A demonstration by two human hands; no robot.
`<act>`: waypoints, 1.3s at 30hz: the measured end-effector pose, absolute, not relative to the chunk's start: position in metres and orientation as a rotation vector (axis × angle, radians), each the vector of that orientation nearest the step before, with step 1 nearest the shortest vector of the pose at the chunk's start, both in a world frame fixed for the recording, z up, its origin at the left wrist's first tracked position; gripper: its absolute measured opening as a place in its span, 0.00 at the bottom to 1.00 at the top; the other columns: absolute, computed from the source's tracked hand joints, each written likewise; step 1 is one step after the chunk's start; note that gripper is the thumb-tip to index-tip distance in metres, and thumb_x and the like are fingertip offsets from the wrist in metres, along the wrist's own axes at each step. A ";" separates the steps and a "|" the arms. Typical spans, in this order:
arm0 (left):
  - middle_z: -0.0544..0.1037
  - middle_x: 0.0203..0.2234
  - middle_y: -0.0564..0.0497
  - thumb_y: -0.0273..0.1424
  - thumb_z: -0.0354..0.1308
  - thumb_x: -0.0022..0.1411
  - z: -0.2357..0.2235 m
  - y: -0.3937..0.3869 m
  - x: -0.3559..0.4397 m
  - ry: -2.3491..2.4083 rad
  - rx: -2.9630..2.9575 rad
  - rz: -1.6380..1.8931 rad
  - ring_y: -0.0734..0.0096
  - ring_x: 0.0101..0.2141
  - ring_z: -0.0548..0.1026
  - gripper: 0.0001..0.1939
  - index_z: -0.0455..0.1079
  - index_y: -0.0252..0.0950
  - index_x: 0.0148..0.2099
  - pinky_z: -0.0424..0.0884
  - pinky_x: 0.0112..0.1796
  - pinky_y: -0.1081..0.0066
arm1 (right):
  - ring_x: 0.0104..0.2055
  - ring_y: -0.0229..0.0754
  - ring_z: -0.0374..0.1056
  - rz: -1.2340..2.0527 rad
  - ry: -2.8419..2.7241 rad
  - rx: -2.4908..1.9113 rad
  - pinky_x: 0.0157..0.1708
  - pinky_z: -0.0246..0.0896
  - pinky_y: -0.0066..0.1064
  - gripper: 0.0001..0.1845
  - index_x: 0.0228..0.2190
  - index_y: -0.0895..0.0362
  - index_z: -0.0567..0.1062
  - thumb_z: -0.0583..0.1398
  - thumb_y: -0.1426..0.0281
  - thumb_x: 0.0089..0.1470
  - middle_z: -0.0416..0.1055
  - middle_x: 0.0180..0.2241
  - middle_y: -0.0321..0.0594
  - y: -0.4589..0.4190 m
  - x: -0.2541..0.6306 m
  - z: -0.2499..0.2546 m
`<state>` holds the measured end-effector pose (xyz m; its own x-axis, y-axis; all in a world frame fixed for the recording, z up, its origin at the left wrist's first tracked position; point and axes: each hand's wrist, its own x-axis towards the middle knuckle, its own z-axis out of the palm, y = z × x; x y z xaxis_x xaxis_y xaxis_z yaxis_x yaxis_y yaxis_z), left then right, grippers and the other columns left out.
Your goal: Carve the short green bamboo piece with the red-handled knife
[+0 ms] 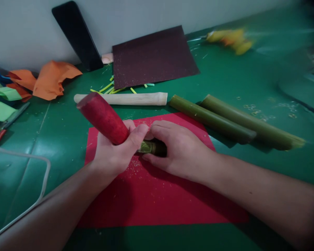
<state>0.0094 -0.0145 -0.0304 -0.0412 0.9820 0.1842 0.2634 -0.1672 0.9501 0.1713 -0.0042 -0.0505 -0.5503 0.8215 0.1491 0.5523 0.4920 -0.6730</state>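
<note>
Snugly, left grip [111, 153] round red cylinder [103, 120], right grip [181, 150] curled over bamboo [147, 147]

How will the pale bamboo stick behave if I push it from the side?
The pale bamboo stick looks woody and straight, so probably stiff. Its rounded side suggests it may roll, perhaps unevenly because of the node near one end.

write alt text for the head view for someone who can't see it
The left hand holds a red cylinder and the right hand a dark green piece, above a red sheet. Behind lie a pale stick and two green tubes.
</note>
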 end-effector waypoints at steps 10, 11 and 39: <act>0.62 0.11 0.58 0.32 0.65 0.53 -0.030 -0.015 0.011 1.397 1.483 1.311 0.83 0.13 0.58 0.17 0.64 0.36 0.17 0.55 0.14 0.78 | 0.39 0.44 0.67 0.757 -2.288 -1.124 0.38 0.60 0.34 0.12 0.38 0.61 0.78 0.65 0.70 0.50 0.74 0.36 0.43 -0.005 0.169 -0.050; 0.63 0.11 0.58 0.32 0.65 0.53 -0.031 -0.015 0.011 1.401 1.475 1.335 0.83 0.14 0.59 0.16 0.65 0.36 0.18 0.57 0.15 0.78 | 0.38 0.44 0.67 0.750 -2.293 -1.126 0.38 0.59 0.34 0.11 0.37 0.61 0.78 0.65 0.70 0.50 0.74 0.35 0.43 -0.005 0.170 -0.050; 0.67 0.14 0.57 0.32 0.66 0.53 -0.032 -0.017 0.011 1.440 1.510 1.348 0.80 0.16 0.62 0.14 0.68 0.37 0.20 0.62 0.18 0.77 | 0.36 0.42 0.64 0.766 -2.282 -1.114 0.36 0.56 0.32 0.08 0.33 0.59 0.73 0.65 0.70 0.50 0.72 0.34 0.41 -0.004 0.172 -0.049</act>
